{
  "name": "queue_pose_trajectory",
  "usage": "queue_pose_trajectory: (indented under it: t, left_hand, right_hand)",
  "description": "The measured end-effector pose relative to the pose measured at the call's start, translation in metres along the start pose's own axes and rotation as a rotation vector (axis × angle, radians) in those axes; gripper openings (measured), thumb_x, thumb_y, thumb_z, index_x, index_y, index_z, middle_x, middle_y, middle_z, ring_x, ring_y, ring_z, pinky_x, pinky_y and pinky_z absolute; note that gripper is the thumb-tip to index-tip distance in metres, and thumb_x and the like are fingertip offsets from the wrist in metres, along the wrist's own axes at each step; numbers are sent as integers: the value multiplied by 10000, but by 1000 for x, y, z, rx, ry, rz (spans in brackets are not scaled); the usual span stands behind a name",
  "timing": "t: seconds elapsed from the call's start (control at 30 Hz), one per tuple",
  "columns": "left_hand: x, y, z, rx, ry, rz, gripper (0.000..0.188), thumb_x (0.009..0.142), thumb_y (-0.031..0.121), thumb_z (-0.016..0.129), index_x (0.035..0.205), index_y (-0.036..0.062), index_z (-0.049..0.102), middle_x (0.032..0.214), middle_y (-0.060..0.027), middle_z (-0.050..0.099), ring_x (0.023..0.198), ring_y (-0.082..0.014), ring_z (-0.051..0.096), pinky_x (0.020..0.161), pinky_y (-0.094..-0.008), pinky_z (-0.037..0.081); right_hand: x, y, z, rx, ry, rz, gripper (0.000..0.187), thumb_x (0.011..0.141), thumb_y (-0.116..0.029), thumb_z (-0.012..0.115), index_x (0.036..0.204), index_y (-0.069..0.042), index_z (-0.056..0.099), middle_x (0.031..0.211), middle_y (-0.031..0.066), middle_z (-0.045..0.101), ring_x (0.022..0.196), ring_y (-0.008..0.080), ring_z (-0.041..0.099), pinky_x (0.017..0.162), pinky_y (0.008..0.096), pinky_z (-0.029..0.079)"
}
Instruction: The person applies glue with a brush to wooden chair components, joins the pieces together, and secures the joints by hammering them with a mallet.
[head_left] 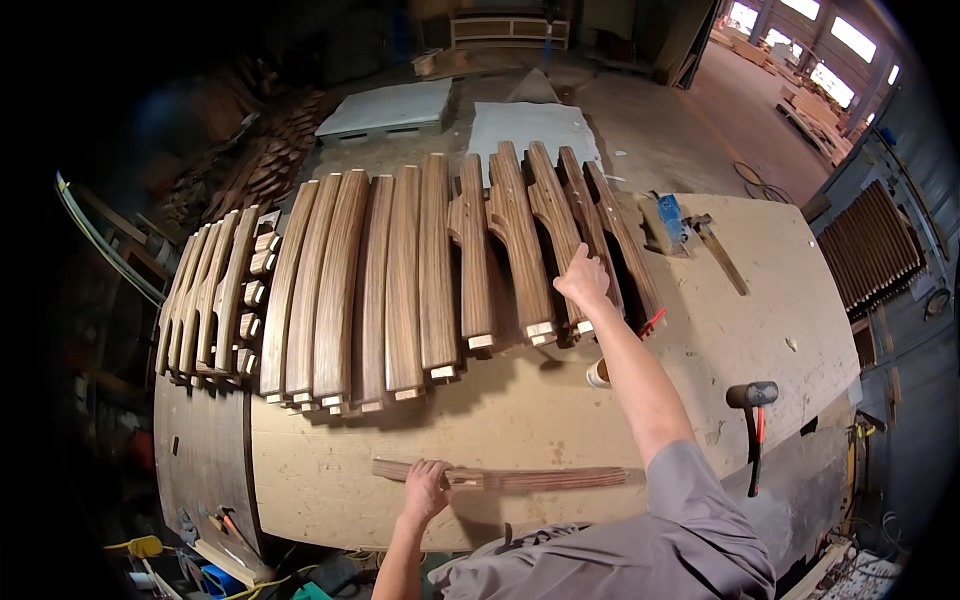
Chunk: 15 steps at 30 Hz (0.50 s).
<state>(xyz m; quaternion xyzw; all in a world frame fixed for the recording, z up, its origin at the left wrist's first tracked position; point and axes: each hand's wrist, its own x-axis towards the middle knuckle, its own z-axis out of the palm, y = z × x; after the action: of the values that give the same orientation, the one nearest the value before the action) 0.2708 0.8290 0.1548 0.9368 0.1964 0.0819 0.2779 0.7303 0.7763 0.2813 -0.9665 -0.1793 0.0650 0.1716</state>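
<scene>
A brown wooden slat lies crosswise on the board in front of me, and my left hand is closed over its left part. Farther away, my right hand reaches to the right part of a long row of similar dark slats. Its fingers are curled on one wooden slat there; their tips are partly hidden. Pale tenon ends show at the near ends of the row. Several slats beside the right hand have notched edges, while the plain slats stand side by side at the middle left.
A black-headed mallet and a hammer lie at the right, near a blue tool. A small cup stands by my right forearm. More notched pieces are stacked at left. White-topped pallets lie beyond the table.
</scene>
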Motion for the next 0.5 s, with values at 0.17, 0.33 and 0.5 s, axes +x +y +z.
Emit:
queue_pose_trajectory:
  t: [0.17, 0.33, 0.5]
  left_hand:
    - [4, 1, -3, -34, -31, -52, 361, 585, 104, 758, 926, 118, 641, 765, -53, 627, 826, -281, 595, 839, -416, 448]
    - [-3, 0, 1, -72, -34, -147, 415, 595, 190, 788, 978, 114, 646, 749, -65, 631, 829, -310, 587, 783, -418, 440]
    - [2, -4, 8, -25, -76, -204, 354, 673, 61, 624, 1025, 92, 632, 841, -154, 649, 882, -379, 608, 737, -480, 479]
  right_hand:
    - [18, 19, -12, 471, -157, 5, 704, 679, -128, 728, 1272, 63, 400, 1159, 242, 582, 1027, 305, 605, 881, 370, 493]
    - [-39, 60, -43, 1179, -315, -218, 636, 680, -104, 709, 1241, 66, 463, 1101, 163, 603, 945, 233, 617, 836, 341, 497]
    - [-141, 75, -85, 1273, -523, -286, 574, 691, -176, 713, 1189, 29, 515, 1035, 143, 623, 897, 235, 638, 804, 357, 520]
